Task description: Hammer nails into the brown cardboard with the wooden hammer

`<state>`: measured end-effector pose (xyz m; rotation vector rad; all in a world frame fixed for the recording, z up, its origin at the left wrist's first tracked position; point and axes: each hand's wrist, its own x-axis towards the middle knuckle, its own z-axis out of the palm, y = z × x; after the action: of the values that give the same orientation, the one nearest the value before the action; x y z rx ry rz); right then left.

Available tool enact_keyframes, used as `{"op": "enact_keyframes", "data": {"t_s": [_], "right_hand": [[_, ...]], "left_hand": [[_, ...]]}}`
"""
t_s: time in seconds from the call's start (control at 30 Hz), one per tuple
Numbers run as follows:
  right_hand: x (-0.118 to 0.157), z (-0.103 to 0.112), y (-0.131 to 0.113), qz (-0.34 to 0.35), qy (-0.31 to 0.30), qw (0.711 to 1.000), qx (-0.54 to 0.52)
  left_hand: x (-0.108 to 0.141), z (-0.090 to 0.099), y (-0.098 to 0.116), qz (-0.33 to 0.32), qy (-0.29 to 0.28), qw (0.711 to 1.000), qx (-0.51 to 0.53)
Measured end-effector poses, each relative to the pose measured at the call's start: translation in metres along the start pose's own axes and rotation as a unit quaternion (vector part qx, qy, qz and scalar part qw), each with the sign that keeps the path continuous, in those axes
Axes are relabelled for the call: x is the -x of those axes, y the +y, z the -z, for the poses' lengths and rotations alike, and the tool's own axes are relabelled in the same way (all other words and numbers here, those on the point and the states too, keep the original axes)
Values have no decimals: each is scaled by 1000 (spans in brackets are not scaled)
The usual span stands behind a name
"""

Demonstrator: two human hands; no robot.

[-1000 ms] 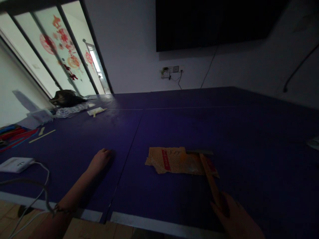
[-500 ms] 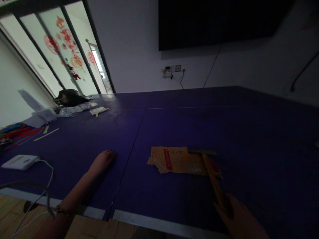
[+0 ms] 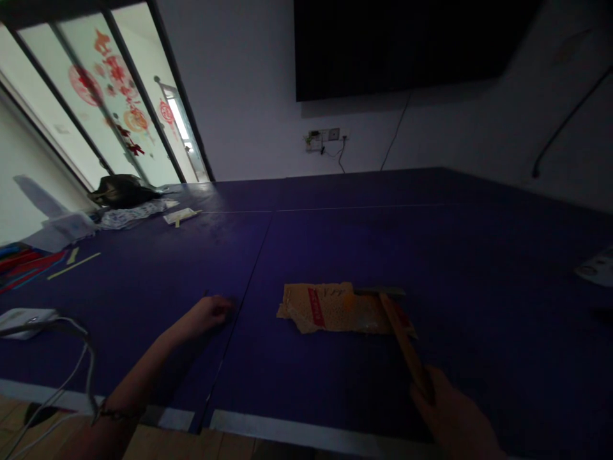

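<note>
Right fingers (image 3: 437, 377) grip wooden-handled tool (image 3: 405, 342) over brown packaging (image 3: 330, 310).

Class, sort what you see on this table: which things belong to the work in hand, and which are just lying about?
Likely part of the work:
- wooden-handled tool, held in the right hand
- torn brown packaging, the tool's handle across it

Apparently just lying about:
- white box
- long yellow strip
- dark bag

In dim light, a pale wall (image 3: 239, 128) carries a large black screen (image 3: 407, 51) above some sockets (image 3: 328, 135), brighter glass panels (image 3: 83, 38) with red decorations (image 3: 117, 70) stand at left, and a broad purple table (image 3: 364, 249) sits over a brown floor (image 3: 230, 445).
</note>
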<state>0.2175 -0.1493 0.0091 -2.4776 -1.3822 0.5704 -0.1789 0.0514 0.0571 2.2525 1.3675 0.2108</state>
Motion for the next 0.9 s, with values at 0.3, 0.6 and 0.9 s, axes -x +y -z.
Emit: {"op": "enact_keyframes", "data": {"t_s": [0.3, 0.6, 0.9], "right_hand": [[4, 5, -16, 16, -12, 1000, -1], [3, -7, -8, 13, 10, 1000, -11], [6, -7, -6, 9, 18, 1000, 21]], "left_hand": [[-61, -52, 93, -67, 126, 920, 366], [-106, -113, 118, -34, 162, 932, 322], [-104, -118, 115, -36, 160, 953, 254]]}}
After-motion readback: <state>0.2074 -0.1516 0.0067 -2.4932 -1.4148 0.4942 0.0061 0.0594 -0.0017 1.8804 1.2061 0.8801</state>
